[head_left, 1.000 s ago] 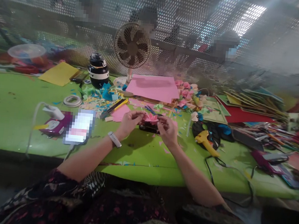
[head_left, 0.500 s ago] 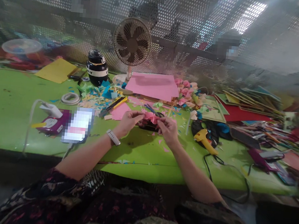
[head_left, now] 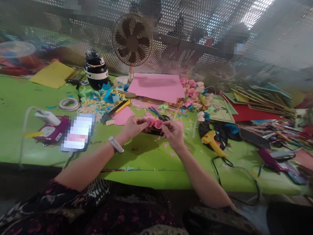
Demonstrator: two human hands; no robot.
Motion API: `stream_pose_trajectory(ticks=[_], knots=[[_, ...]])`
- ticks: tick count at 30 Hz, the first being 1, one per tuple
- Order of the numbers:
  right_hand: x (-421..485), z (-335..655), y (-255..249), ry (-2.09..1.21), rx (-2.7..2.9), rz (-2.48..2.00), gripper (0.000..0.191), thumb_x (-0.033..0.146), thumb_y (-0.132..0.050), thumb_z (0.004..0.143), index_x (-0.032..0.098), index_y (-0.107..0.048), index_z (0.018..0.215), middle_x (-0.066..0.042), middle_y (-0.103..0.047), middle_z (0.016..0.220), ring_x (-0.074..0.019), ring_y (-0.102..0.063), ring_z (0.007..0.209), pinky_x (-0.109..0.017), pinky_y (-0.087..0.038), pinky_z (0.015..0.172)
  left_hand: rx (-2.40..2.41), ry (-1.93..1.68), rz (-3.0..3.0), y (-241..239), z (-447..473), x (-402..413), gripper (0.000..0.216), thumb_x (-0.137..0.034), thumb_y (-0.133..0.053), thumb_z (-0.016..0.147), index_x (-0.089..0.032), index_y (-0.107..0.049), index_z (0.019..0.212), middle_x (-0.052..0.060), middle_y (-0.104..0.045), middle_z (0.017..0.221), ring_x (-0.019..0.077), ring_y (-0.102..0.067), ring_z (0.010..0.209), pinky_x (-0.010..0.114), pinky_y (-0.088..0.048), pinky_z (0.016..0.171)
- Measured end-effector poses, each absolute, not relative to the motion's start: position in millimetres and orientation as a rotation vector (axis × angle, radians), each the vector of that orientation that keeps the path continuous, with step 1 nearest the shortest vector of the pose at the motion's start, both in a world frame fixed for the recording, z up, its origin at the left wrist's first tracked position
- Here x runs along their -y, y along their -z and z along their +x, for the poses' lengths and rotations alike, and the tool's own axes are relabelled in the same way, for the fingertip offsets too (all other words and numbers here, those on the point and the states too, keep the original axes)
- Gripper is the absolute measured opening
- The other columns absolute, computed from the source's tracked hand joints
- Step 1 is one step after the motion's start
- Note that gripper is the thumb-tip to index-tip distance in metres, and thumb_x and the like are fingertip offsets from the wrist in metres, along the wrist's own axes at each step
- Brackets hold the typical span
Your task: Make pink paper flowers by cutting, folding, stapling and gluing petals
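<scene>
A pink paper flower is pinched between my two hands over the green table. My left hand grips its left side with thumb and fingertips, and a white watch band circles that wrist. On the flower's other edge, my right hand holds it in the same kind of pinch. Just behind my fingers lie scissors, partly hidden, with a dark object below the flower. A pink paper piece and a yellow box cutter lie left of my hands.
Pink sheets lie beneath a fan, beside a heap of paper flowers. A yellow glue gun with its cord lies to the right. To the left are a phone, a tape roll and a black jar.
Both hands still hold the pink flower, whose edges now look more curled into two rounded lobes. The whole view has shifted slightly, with the table things appearing further left.
</scene>
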State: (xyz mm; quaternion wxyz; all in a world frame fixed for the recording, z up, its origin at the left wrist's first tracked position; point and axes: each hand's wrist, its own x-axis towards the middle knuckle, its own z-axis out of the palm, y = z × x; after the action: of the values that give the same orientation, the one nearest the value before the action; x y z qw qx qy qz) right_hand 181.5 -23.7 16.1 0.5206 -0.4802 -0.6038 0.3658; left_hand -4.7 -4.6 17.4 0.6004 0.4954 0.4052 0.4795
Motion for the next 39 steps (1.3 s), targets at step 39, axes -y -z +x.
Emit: stream_pose_trajectory(ticks=[39], knots=[[-46.0, 264.4, -13.8, -1.061, 0.490, -1.302, 0.019, 0.021, -0.062, 0.086, 0.016, -0.057, 0.068, 0.005, -0.055, 0.046, -0.0023, -0.035, 0.031, -0.014, -0.024, 0.029, -0.976, -1.234, 1.183, -16.8, -4.3, 6.6, 0.037, -0.048, -0.081, 0.065, -0.014, -0.066, 0.062, 0.003, -0.066, 0.054, 0.0118, -0.062, 0.047, 0.023, -0.053, 0.051]])
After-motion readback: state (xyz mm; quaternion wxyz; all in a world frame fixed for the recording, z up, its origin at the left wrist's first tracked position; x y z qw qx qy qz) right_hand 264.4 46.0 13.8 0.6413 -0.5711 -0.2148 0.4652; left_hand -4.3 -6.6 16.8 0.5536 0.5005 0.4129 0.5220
